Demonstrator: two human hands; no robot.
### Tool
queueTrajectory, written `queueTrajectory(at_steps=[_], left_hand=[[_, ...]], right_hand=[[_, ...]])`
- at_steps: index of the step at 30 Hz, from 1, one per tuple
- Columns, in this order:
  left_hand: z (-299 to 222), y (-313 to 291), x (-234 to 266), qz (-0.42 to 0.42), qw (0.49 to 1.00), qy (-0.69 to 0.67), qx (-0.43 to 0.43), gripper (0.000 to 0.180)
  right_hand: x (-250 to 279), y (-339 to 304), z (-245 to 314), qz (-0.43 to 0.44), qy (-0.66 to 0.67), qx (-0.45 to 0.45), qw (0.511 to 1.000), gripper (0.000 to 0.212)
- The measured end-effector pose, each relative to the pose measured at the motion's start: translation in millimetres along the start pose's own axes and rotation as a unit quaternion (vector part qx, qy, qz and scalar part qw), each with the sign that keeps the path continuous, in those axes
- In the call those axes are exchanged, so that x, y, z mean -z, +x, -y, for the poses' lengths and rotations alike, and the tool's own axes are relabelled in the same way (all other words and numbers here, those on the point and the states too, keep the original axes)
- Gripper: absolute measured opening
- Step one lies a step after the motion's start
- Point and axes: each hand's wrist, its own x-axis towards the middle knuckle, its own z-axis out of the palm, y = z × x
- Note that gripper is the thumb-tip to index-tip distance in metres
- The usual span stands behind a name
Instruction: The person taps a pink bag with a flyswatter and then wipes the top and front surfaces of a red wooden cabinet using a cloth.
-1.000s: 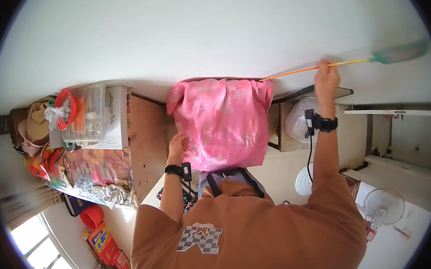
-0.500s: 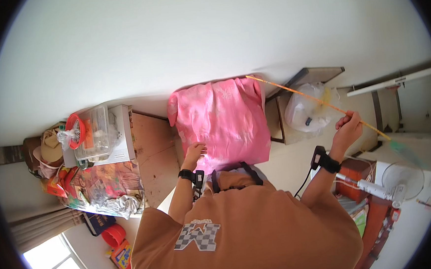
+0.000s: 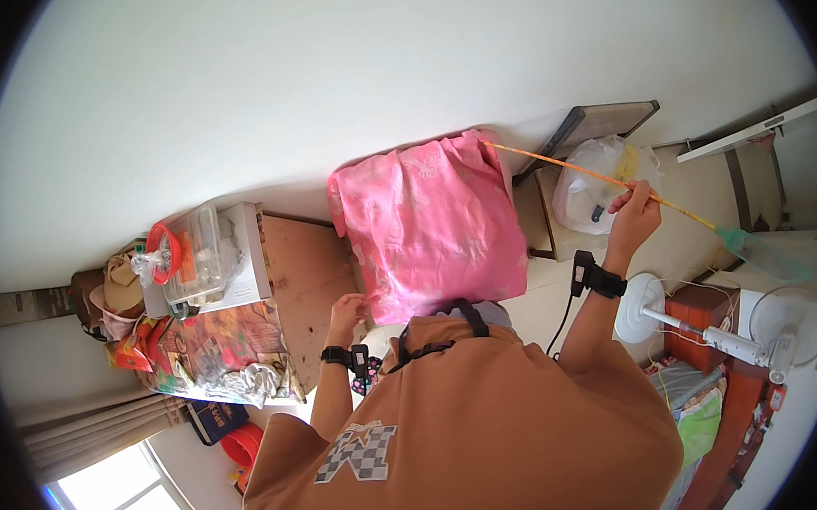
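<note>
A pink patterned cloth [image 3: 430, 230] drapes over a box-shaped thing in front of me, wrinkled along its top. My right hand [image 3: 637, 205], closed, grips a long thin orange-and-yellow stick [image 3: 567, 164] partway along its length. Its far tip meets the cloth's back right corner; whether it presses there I cannot make out. The stick's other end carries a translucent green piece [image 3: 754, 251], off to the right. Close to the cloth's near left edge is my left hand [image 3: 345, 315], fingers loosely bent and apart, holding nothing that I can see.
Left of the cloth stands a brown table [image 3: 312, 284] with a clear plastic box [image 3: 198, 258], a red ring-shaped thing [image 3: 162, 253] and a flowered cover [image 3: 218, 346]. A white plastic bag [image 3: 592, 192] sits to the right. Nearer right is a white fan [image 3: 787, 325]. A wall rises behind.
My left hand has moved from over the cloth leftward and down to its near left edge. My right hand, still gripping the stick, has shifted up and left. The view has turned slightly.
</note>
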Motion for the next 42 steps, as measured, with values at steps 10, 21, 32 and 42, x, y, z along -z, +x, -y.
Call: queueTrajectory(at_steps=[10,21,32,42], left_hand=[[22,-18,-6,0.018,0.999,0.001,0.035,0.018],[29,-32,6,-0.031,0.998,0.024,0.053,0.022],[80,-70,5,-0.072,0.992,-0.046,0.094,0.024],[65,-44,-13,-0.018,0.996,0.028,0.088,0.026]], right_hand=[[-6,14,-20,-0.001,0.079,-0.053,0.995,0.026],[-129,29,-94,0.256,0.001,-0.067,0.964,0.03],[-85,19,-134,0.191,0.007,-0.197,0.962,0.04],[1,40,-83,0.21,0.065,-0.153,0.963,0.046]])
